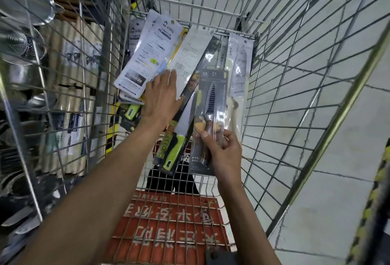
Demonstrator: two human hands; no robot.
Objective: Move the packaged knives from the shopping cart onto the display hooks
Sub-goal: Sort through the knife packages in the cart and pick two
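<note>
While gripped only at the handle end, held nearly upright at centre frame: dark-carded packaged knife (211,104), pinched between thumb and curled fingers of right hand (222,151), raised above the rest inside the shopping cart (299,78). Just left of it, left hand (161,97) laid flat, fingers straight, pressing on the leaning stack of packs (145,59) without clasping any. Below that palm, green-handled knife pack (172,152) slanting toward lower centre, apparently touching the held card's left edge.

Likely trouble from here: slick plastic slipping out of so low a pinch and dropping back among the wires; stack sliding sideways once the flat palm lifts; hang-holes or card corners snagging on the cart mesh on the way out. Display hooks nowhere identifiable in view, so a hurried swing toward the shelving risks knocking card against wire.

Inside the cart: white-backed packs fanned at upper centre, pale knife pack (240,64) propped toward the far right corner, the green-handled one, more green-and-black packaging half hidden under the stack. Red printed panel (168,224) across the bottom of the frame. Beyond the left wire wall, metal strainers (25,2) at upper left.
</note>
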